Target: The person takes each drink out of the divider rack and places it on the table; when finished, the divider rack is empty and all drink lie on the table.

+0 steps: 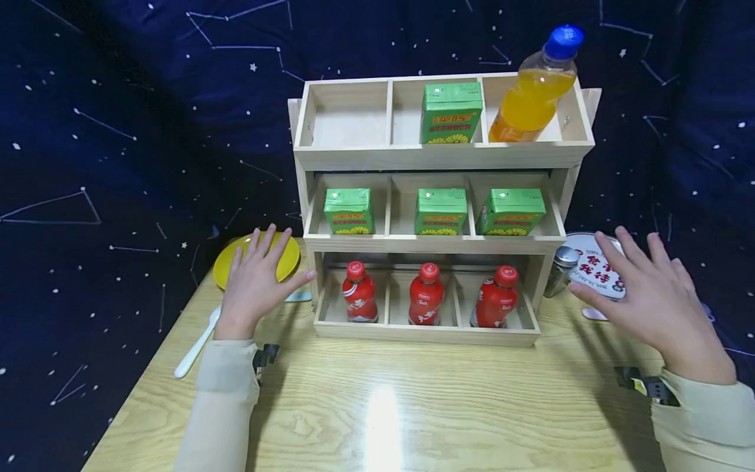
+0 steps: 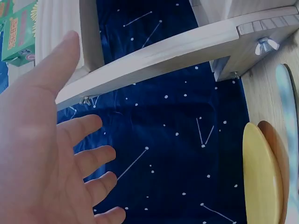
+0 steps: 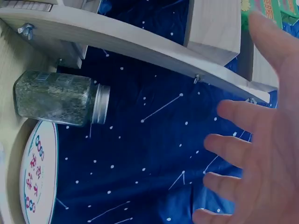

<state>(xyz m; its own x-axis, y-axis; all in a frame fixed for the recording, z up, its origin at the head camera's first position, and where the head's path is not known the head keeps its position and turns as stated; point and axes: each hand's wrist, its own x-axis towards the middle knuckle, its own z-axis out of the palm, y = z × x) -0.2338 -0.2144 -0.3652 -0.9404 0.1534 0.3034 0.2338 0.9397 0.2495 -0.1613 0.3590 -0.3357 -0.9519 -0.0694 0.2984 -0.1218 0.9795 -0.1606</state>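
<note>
Left hand spread flat with relaxed fingers, grasping nothing, poised over the yellow plate just left of the wooden rack. Right hand likewise splayed and empty, near the printed white plate and spice jar right of the rack.

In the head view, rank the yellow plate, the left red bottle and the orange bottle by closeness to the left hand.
From the left hand:
1. Yellow plate, under its fingers.
2. Left red bottle, bottom shelf, to the right.
3. Orange bottle, top right compartment.
</note>
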